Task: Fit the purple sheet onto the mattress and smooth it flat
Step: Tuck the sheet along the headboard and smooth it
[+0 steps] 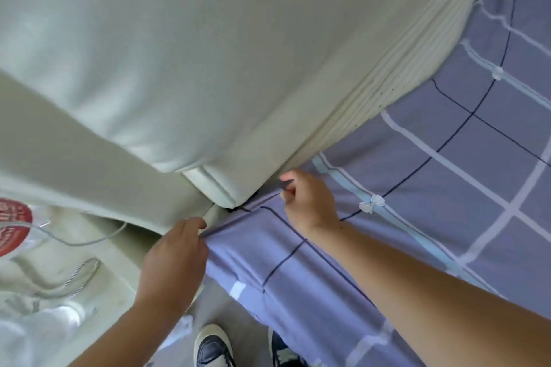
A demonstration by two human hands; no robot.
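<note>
- Right forearm crosses the purple sheet; right hand pinches its edge by the cream panel.
- Left hand grips that edge too, likely stretching it taut.

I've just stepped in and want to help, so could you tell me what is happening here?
A person is fitting the purple sheet at a bed corner. The left hand pinches its edge at the corner, the right hand pinches it beside the cream padded panel. The sheet lies spread to the right; this corner is not yet tucked.
</note>
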